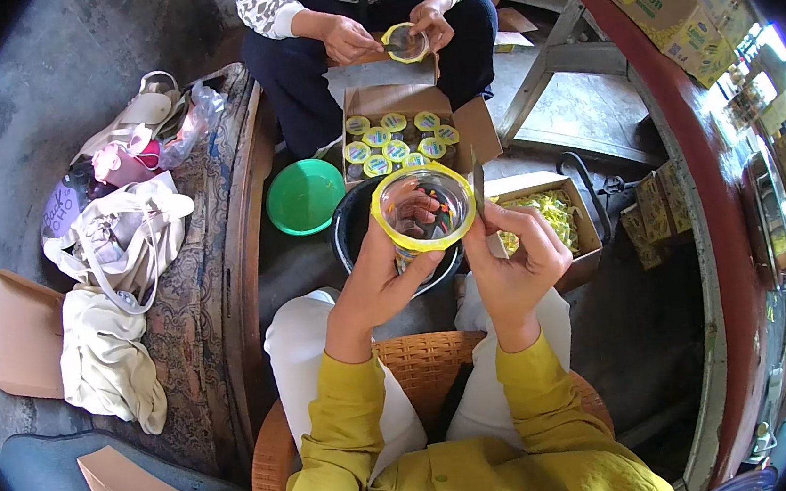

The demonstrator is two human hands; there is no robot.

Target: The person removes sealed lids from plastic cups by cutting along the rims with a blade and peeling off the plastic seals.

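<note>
My left hand [373, 285] is wrapped round a clear plastic cup [424, 206] with a yellow rim, held up in front of me with its round end facing me. Fingers show through the clear plastic. Between the fingertips of my right hand [522, 257] is a thin dark blade [479, 182], probably a small knife, upright beside the cup's right rim. Whether the blade touches the rim I cannot tell. Under the cup is a dark bucket [347, 240], largely hidden by my hands. A cardboard box [571, 274] of yellow plastic strips [546, 212] lies just beyond my right hand.
Opposite sits another person [359, 36], holding a similar yellow-rimmed cup [406, 43]. Between us are an open carton [440, 99] with several lidded cups [394, 136] and a green basin [305, 197]. Bags [132, 233] lie on the left bench; a wooden frame [573, 48] stands right.
</note>
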